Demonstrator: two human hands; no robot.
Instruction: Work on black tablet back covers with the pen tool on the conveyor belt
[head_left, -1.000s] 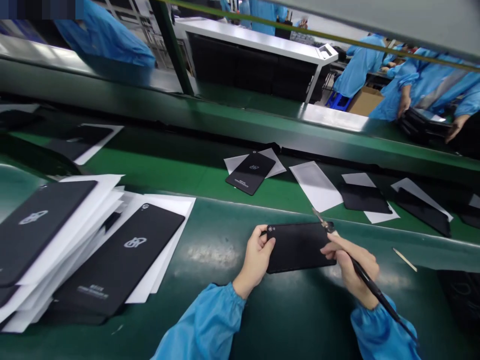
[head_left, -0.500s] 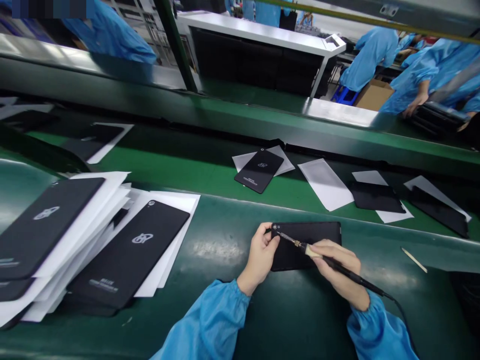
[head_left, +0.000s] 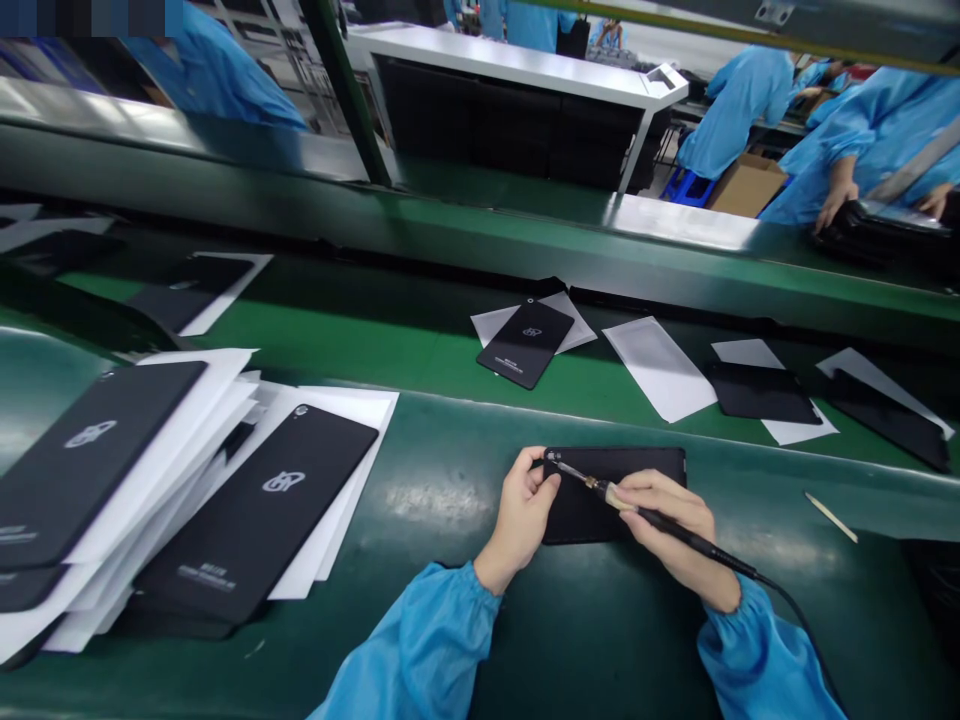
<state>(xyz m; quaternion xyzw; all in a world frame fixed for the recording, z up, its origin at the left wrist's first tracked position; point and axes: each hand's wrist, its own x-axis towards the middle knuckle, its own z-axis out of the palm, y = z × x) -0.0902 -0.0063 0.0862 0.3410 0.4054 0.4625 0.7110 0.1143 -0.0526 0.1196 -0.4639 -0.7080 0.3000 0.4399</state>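
A dark tablet back cover [head_left: 581,515] lies crosswise on the green bench in front of me, inner side up as far as I can tell. My left hand [head_left: 521,520] grips its left end between thumb and fingers. In my right hand [head_left: 675,530] is a soldering iron [head_left: 600,487], held like a pen. Its metal tip points at the cover's upper left corner, beside a small round part, close to my left fingertips. Whether the tip touches is too small to tell. The iron's cord [head_left: 799,612] trails down to the right.
Left of my hands stands a stack of black covers [head_left: 281,505] interleaved with white sheets [head_left: 337,500]. Beyond the bench edge, a green conveyor [head_left: 360,345] carries more covers [head_left: 529,345] and sheets. A thin pale stick [head_left: 831,517] lies at right. Co-workers in blue work farther back.
The iron's tip has shifted slightly up and left, nearer the cover's corner. Covers and sheets on the conveyor have moved a little to the right. My left hand keeps its hold.
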